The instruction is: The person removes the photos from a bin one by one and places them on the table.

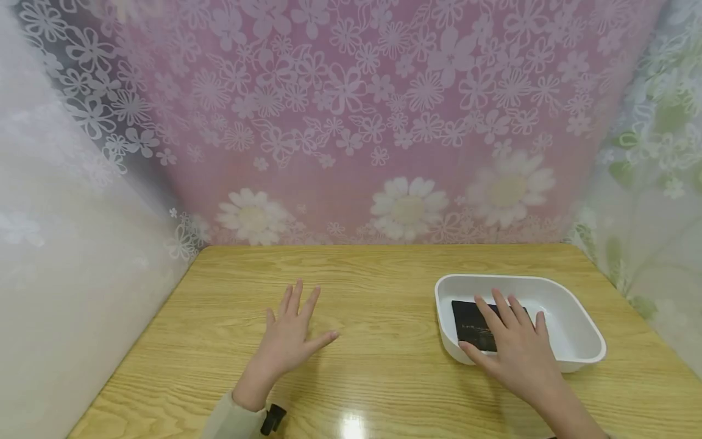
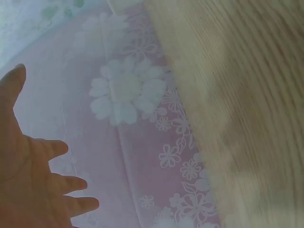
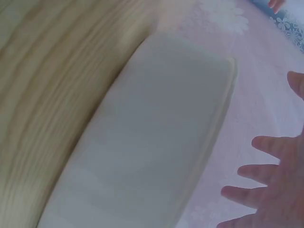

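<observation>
On the right of the table stands a white plastic basin with rounded corners. Inside it lies a flat black rectangular item with faint print on it; its kind cannot be made out. My right hand hovers over the basin's near side with fingers spread, hiding part of the black item. In the right wrist view, the basin's outer wall fills the middle, and the hand is apart from it. My left hand is held above the table's left part, fingers spread, holding nothing. The left wrist view shows its fingers extended.
The wooden table runs back to a pink flowered curtain. Pale sheets hang at the left and right sides. A small black clip-like piece sits by the left sleeve.
</observation>
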